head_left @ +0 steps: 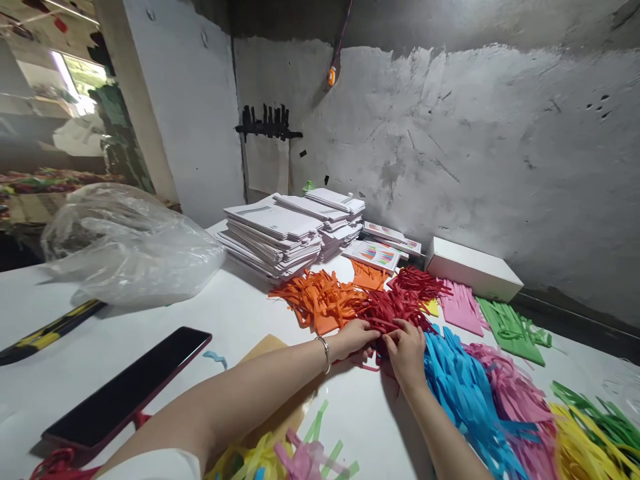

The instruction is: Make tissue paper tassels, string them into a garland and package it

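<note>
Both hands meet at a pile of dark red fringed strips [395,305] near the middle of the table. My left hand [354,339], with a silver bangle at the wrist, has its fingers curled onto the near edge of the red strips. Close beside it on the right, my right hand [407,350] pinches at the same strips with thumb and fingers. Orange strips [320,300] lie just left of the red ones, and blue strips [463,393] lie to the right of my right hand.
Stacked white flat boxes [273,233] stand at the back, a long white box [475,267] by the wall. Pink, green and yellow strips [590,443] lie right. A clear plastic bag [135,247], black phone [133,387] and yellow-black cutter [50,330] lie left.
</note>
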Available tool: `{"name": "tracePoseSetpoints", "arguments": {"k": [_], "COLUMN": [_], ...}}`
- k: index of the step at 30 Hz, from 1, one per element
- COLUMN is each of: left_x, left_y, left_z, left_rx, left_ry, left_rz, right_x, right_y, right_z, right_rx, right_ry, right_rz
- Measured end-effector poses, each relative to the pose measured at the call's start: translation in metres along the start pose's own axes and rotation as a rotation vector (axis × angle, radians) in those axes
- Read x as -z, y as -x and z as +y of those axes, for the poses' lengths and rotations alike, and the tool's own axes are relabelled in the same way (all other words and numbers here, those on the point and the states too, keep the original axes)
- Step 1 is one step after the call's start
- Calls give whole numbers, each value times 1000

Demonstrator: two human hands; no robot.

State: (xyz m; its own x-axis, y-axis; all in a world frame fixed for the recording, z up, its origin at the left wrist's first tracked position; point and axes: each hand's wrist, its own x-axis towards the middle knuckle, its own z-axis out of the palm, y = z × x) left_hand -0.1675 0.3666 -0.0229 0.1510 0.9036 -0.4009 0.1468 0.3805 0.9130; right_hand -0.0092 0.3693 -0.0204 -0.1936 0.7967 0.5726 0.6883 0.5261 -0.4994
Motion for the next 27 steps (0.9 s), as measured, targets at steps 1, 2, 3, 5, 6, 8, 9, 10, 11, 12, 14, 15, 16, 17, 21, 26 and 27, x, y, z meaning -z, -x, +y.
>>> {"name": "tracePoseSetpoints", "arguments": {"k": [1,2,3,5,6,8,9,10,11,12,14,15,16,17,21,26,27], "left_x": [-2,-4,-6,-10,-11,-13,-14,-13,-13,-13,-12,-12,-11,-11,-9,-8,-9], "left_y": [-1,-2,-3,-7,-8,-10,-11,-11,-11,-11,-11,-11,-11,-10,-5,8,10], "left_z": [1,1,2,2,2,2,2,1,1,0,-1,-1,-2,-2,-5,-4,-3], "left_rx": [2,5,9,16,18,13,7,-2,-12,-23,-46,-57,-67,-78,-134,-269,-303], "left_ry": [-5,-11,-17,-32,-38,-50,-55,-59,-63,-67,-77,-82,-89,-96,-133,-210,-236], "left_rz": [11,23,35,59,70,81,81,77,72,66,54,48,43,39,28,43,46], "right_x": [1,2,3,7,10,15,17,19,20,21,21,21,20,20,17,15,14], "right_y": [0,1,1,3,5,8,10,12,13,15,17,18,18,18,19,19,19], "right_z": [1,2,3,6,8,12,14,16,18,19,21,21,22,21,21,23,23], "right_rx": [-20,-40,-60,-100,-120,-158,-176,-191,-205,-219,-241,-248,-254,-258,-265,-292,-297], "right_ry": [-36,-72,-109,-180,-212,-268,-292,-314,-333,-349,-371,-377,-380,-381,-372,-371,-373], "right_rz": [3,5,7,20,30,51,58,62,64,66,67,66,65,63,55,45,42]}}
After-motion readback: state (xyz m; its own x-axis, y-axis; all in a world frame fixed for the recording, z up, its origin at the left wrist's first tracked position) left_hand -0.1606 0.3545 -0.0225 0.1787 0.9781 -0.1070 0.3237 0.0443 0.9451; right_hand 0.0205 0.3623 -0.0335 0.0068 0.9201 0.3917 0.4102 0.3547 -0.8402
